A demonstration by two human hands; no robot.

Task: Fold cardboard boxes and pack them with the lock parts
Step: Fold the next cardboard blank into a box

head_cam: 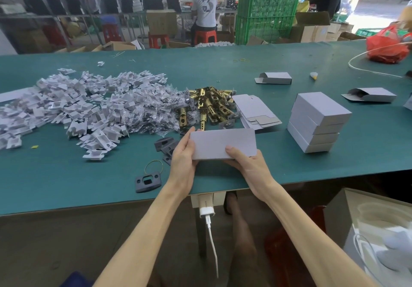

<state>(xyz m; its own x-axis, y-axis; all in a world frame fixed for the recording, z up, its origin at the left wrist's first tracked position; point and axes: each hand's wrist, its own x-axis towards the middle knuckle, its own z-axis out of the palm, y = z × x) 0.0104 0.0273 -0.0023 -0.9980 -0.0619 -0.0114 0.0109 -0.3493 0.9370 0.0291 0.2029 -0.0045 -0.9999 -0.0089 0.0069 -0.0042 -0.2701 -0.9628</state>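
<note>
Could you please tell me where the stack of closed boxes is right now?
In the head view, the stack sits on the green table, right of centre, just right of the flat box blanks and the brass latches.

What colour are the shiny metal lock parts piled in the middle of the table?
The lock parts are brassy gold; the head view shows them best.

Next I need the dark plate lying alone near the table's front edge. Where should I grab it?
Probably pinch the dark plate across its two long edges, coming straight down: it lies flat on the table, so only its rim offers purchase. The left hand is nearer.
</note>
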